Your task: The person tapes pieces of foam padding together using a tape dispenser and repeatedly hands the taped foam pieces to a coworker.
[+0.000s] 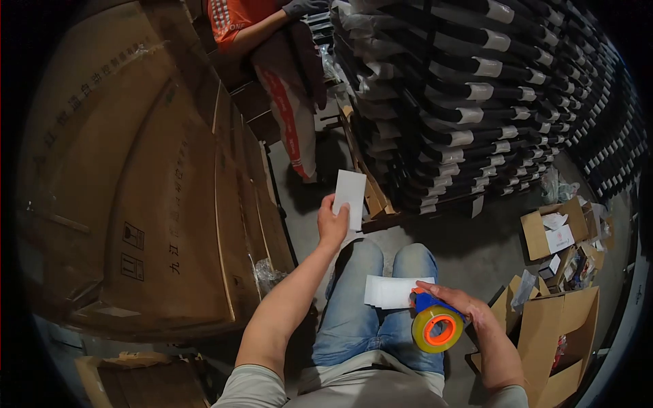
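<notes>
A small white card (349, 197) is pinched between the thumb and fingers of my left hand (332, 223), held out ahead of my knees. Across my thighs lies a stack of white cards (388, 292). My right hand (452, 299) rests at the right end of that stack, closed round a blue and orange tape dispenser (437, 324) with a roll of yellowish tape. The fingertips of the right hand touch the cards.
Large cardboard boxes (170, 170) rise on the left. Stacked black frames with white wrapping (469, 115) stand ahead right. Opened cartons (558, 326) with loose packaging are at the right. A person in an orange top (255, 24) stands ahead, wearing a grey glove.
</notes>
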A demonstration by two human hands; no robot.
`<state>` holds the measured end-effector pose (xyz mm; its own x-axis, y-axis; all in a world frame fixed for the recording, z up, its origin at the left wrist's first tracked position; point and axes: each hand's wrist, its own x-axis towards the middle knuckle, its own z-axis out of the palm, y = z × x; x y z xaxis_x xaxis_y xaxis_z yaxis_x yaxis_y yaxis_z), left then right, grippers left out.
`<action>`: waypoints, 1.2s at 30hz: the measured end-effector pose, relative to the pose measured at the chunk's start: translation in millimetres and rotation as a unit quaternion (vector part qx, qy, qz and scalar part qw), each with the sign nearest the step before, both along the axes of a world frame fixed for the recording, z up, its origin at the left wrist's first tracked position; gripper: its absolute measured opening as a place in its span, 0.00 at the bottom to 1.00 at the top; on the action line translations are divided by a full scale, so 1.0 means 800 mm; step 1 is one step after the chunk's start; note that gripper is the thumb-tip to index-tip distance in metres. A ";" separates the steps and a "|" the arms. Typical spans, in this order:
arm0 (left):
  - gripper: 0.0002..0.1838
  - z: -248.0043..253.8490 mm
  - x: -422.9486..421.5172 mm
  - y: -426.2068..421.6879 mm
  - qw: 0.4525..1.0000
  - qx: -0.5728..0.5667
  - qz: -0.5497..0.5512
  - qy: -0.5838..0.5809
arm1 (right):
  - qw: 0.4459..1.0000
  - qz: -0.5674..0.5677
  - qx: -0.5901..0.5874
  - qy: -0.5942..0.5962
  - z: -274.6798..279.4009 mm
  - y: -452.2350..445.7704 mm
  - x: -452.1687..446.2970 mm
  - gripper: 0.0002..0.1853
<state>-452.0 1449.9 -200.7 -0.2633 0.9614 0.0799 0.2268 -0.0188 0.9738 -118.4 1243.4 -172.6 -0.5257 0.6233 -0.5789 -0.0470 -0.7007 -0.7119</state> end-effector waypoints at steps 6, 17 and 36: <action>0.21 0.065 -0.028 0.084 0.996 0.050 0.054 0.059 | 0.999 0.029 0.012 -0.002 -0.003 0.005 0.004 0.34; 0.20 0.123 -0.067 0.144 0.983 0.127 0.113 0.063 | 0.999 0.028 -0.002 -0.015 0.004 0.005 0.003 0.34; 0.16 0.127 -0.016 0.050 0.995 0.085 -0.001 -0.061 | 0.999 0.035 0.005 -0.020 -0.012 0.004 0.003 0.34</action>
